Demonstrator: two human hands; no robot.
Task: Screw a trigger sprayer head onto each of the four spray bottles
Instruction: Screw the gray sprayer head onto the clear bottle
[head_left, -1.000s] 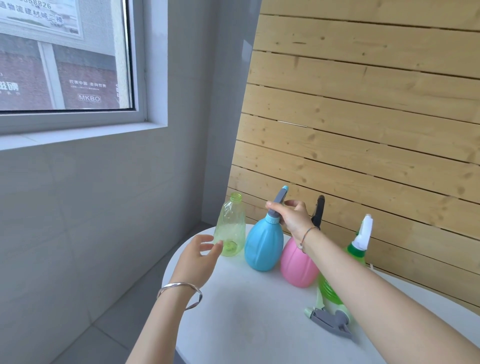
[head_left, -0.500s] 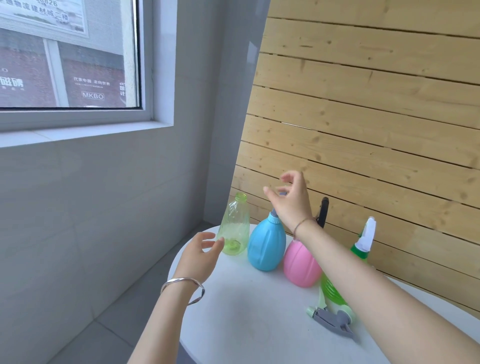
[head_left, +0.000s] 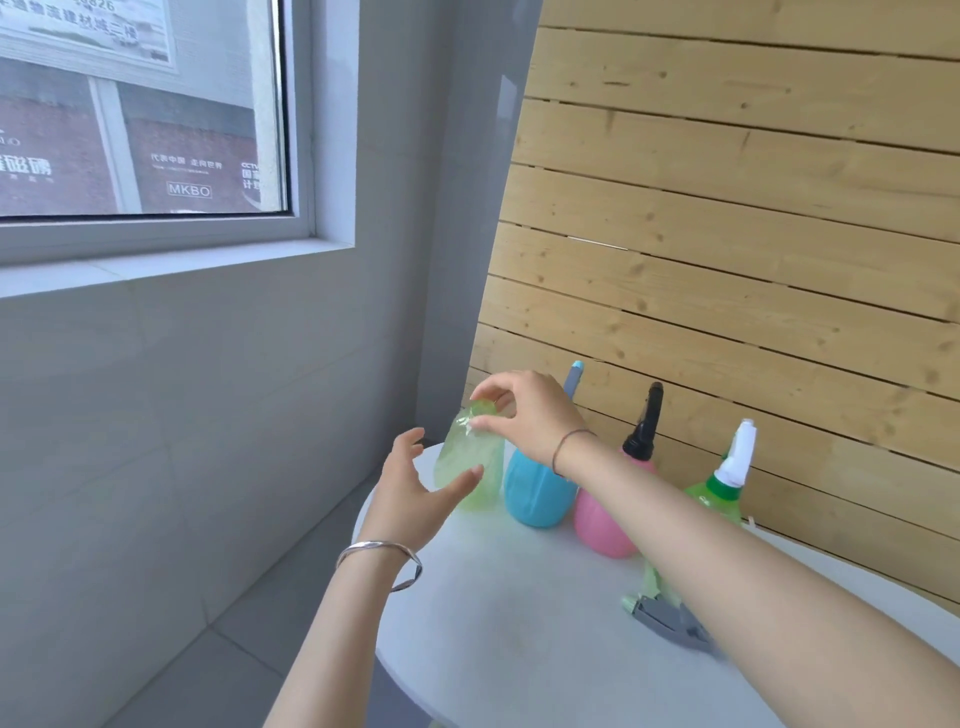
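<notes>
At table's far left: clear green bottle (head_left: 470, 467), uncapped, tipped slightly, last of four without a head.
Right hand (head_left: 524, 415): thumb and fingers pinched on the bottle's neck, just under the open mouth.
Left hand (head_left: 410, 499): spread wide, fingers apart, cupping toward the bottle's belly, thumb tip at its side; no firm hold yet.
Neighbours: blue bottle (head_left: 535, 488), pink bottle (head_left: 605, 525), green bottle (head_left: 714, 493), each already headed, in a row just right.
Loose sprayer (head_left: 670, 621): lying on the table (head_left: 519, 639), near the edge, partly under the right forearm.
Doing it well: close left hand round the belly, stand bottle upright, free right hand for the sprayer, feed dip tube straight in, seat collar square before turning.
Risk: thin wall, likely to squash under hard squeeze; crossed thread if tilted.
</notes>
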